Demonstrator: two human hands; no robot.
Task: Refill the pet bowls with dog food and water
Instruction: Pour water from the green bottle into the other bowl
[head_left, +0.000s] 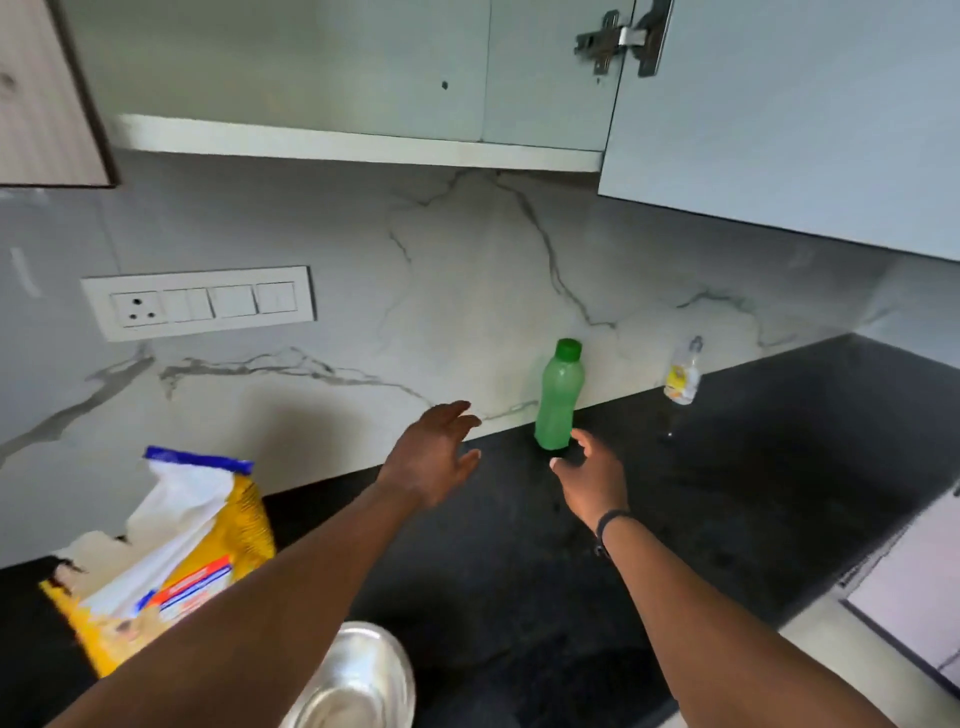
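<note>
A green bottle with a green cap stands upright on the black counter against the marble wall. My right hand is open just in front of the bottle's base, fingers spread, close to it but holding nothing. My left hand hovers open to the left of the bottle, over the counter's back edge. A yellow dog food bag with a torn-open top lies at the left. A shiny steel bowl sits at the bottom, partly hidden under my left forearm.
A small clear bottle with a yellow label stands farther right along the wall. A white socket and switch plate is on the wall at left. An open cabinet door hangs overhead at right.
</note>
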